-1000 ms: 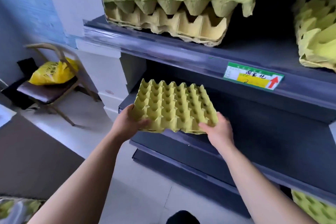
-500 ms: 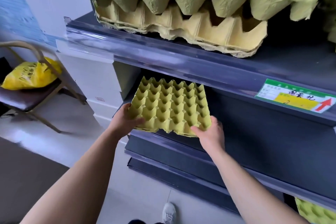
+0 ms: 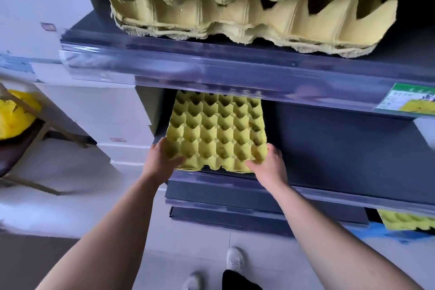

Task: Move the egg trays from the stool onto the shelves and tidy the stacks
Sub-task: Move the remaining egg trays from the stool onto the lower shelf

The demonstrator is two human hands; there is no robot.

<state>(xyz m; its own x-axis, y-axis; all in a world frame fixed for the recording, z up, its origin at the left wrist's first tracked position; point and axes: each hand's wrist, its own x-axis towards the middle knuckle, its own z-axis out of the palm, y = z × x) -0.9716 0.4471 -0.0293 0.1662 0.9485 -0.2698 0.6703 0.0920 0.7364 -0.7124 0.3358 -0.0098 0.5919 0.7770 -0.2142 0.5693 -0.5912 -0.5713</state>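
A yellow-green egg tray (image 3: 217,133) lies on the middle shelf (image 3: 329,148) at its left end, its far edge hidden under the upper shelf's front rail. My left hand (image 3: 161,160) grips the tray's near left corner, thumb on top. My right hand (image 3: 268,165) grips the near right corner. On the upper shelf (image 3: 211,63) sits a stack of green and tan egg trays (image 3: 247,7), overhanging the front edge. More green trays (image 3: 409,220) show on a lower shelf at the right.
White boxes (image 3: 94,110) stand stacked left of the shelving. Further left is a chair (image 3: 26,139) with a yellow bag (image 3: 14,117) on its seat. A green and yellow price label (image 3: 409,101) hangs on the upper rail. My shoes (image 3: 233,259) are on the pale floor.
Both hands have pushed the tray further in onto the middle shelf, and its far edge is now under the upper rail. My head has moved closer to the shelving.
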